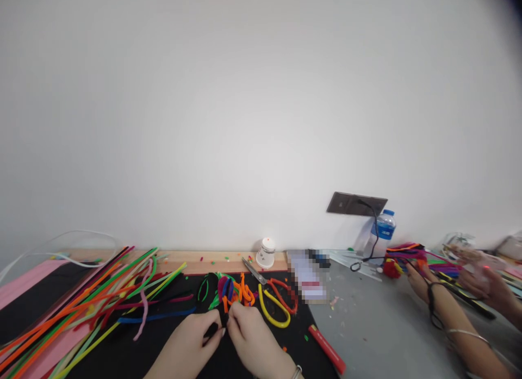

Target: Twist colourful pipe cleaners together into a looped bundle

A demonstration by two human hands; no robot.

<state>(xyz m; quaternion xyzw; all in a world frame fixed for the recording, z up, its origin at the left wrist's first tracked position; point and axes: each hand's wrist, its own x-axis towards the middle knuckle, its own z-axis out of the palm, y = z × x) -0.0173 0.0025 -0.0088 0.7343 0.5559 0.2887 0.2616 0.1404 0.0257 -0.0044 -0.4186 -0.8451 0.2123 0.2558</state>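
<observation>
My left hand (190, 335) and my right hand (253, 333) meet low in the middle of the view, over a black mat (138, 360). Between their pinched fingertips is a black pipe cleaner (211, 330), mostly hidden by the fingers. Just beyond the fingers lies a cluster of bent pipe cleaners (228, 287) in green, blue, purple and orange. An orange coiled pipe cleaner (245, 293) sits at its right side. Scissors (274, 311) with yellow and orange handles lie right of my hands, their blades pointing away.
Many loose pipe cleaners (110, 297) spread across the left. A white paper cup (266, 254) stands upside down by the wall. Rightward are a blurred-out rectangular item (308, 278), a red stick-shaped item (327, 349), a water bottle (383, 229) and another person's hands (428, 289).
</observation>
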